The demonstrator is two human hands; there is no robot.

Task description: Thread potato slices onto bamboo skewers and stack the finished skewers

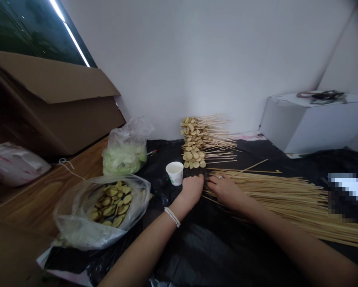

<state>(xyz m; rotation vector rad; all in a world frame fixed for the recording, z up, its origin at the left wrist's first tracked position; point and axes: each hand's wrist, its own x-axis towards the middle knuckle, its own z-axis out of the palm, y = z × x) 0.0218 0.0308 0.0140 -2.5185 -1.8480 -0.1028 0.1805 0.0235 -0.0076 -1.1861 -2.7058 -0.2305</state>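
Note:
My left hand (193,188) is closed, its knuckles up, right beside the paper cup (175,175). Whatever its fingers hold is hidden from this angle. Close by on the right, my right hand (225,190) lies over the left ends of a wide spread of bamboo skewers (280,195), its bent fingers closed on some of them. Beyond both hands, skewered potato slices (193,155) lie in a stacked row, their bare sticks pointing right. An open clear plastic bag (68,207) on the left contains loose potato slices (116,201).
A second plastic bag (125,153) holds pale green pieces. Black plastic sheeting (193,247) covers the work surface. A cardboard box (74,119) stands at the left, a white box (313,123) at the right. A wall (179,59) closes off the back.

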